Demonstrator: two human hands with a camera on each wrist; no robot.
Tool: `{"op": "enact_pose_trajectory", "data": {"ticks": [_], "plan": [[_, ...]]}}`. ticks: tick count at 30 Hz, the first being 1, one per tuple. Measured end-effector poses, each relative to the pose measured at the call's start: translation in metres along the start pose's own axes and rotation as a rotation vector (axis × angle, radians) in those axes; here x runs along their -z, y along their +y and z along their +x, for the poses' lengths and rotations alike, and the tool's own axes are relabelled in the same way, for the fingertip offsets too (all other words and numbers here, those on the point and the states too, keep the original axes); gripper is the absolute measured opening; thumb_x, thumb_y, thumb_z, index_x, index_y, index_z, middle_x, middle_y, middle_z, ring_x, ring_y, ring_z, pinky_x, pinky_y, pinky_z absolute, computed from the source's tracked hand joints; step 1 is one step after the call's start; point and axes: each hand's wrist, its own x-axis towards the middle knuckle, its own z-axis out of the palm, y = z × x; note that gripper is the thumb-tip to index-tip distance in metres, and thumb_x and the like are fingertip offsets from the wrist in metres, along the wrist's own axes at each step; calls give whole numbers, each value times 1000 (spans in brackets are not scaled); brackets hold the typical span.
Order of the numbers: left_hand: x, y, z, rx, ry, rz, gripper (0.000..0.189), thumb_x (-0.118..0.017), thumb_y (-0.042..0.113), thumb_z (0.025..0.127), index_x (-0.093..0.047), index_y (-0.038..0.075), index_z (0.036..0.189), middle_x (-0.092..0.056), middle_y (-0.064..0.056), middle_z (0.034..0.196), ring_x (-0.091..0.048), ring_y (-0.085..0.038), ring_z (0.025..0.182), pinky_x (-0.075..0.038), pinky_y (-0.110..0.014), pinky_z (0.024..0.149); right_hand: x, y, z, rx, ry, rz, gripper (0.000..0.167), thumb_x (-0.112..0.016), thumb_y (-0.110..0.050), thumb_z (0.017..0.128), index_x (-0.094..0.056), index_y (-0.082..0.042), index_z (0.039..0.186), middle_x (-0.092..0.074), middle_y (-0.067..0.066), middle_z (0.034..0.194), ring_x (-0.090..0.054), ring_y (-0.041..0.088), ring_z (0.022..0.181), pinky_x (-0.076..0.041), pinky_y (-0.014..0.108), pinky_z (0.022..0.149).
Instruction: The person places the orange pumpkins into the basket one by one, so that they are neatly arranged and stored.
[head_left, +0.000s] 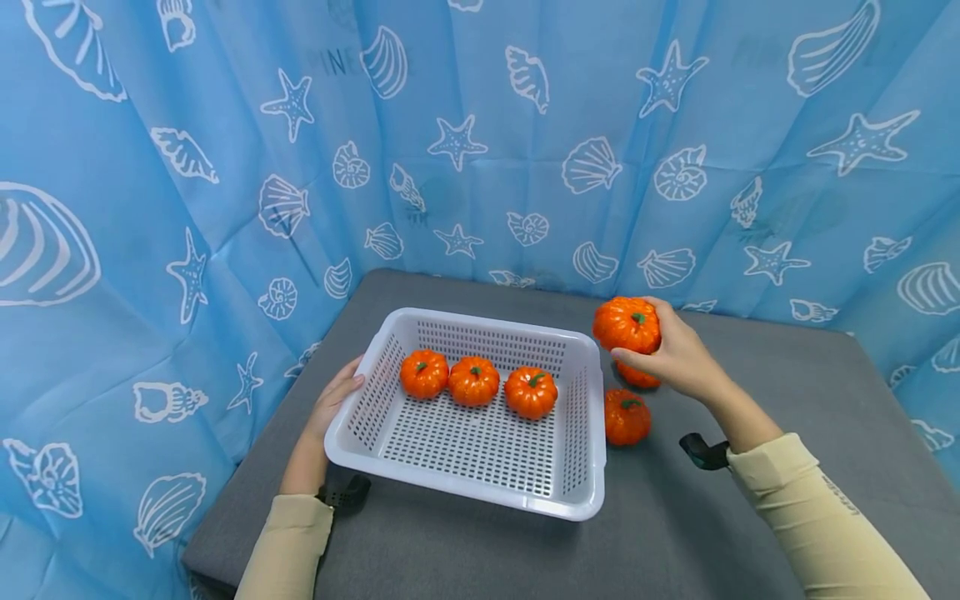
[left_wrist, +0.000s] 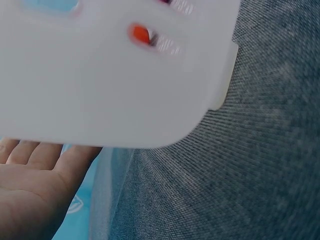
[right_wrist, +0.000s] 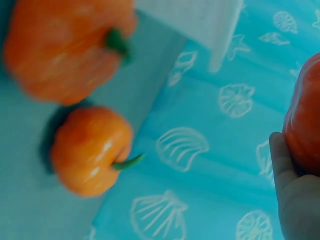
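My right hand (head_left: 678, 357) grips an orange toy pumpkin (head_left: 627, 325) with a green stem, raised by the right end of a white slotted plastic basket (head_left: 480, 497). In the right wrist view the held pumpkin (right_wrist: 306, 115) is cut off by the edge. My left hand (head_left: 335, 398) touches the basket's left side; its straight fingers (left_wrist: 45, 155) run behind the basket's edge. Inside the basket sit three pumpkins: one at left (head_left: 424, 373), one beside it (head_left: 474, 382) and one further right (head_left: 531, 392).
Two more pumpkins lie on the grey cloth-covered table (head_left: 450, 550) right of the basket: a nearer one (head_left: 627, 417) and one (head_left: 637, 375) partly hidden below the held pumpkin. A blue curtain (head_left: 487, 208) with white shells hangs behind and at the left.
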Motion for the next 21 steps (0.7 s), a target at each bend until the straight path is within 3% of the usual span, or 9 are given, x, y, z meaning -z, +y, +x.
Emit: {"op": "enact_pose_trajectory", "data": {"ticks": [10, 21], "plan": [[2, 1, 2, -5, -22, -6, 48, -26, 18, 105, -14, 15, 151, -33, -16, 143, -51, -24, 117, -49, -33, 88, -15, -41, 25, 89, -26, 53, 86, -71, -36, 83, -21, -6, 145, -47, 19, 130, -54, 33, 107, -51, 51, 87], [2, 0, -1, -4, -43, -25, 49, -24, 16, 105, -10, 12, 152, -43, -8, 134, -55, -20, 112, -51, -31, 85, -48, -75, 47, 201, -90, 137, 79, -75, -35, 79, -31, -11, 140, -48, 9, 129, -56, 27, 106, -53, 44, 86]]}}
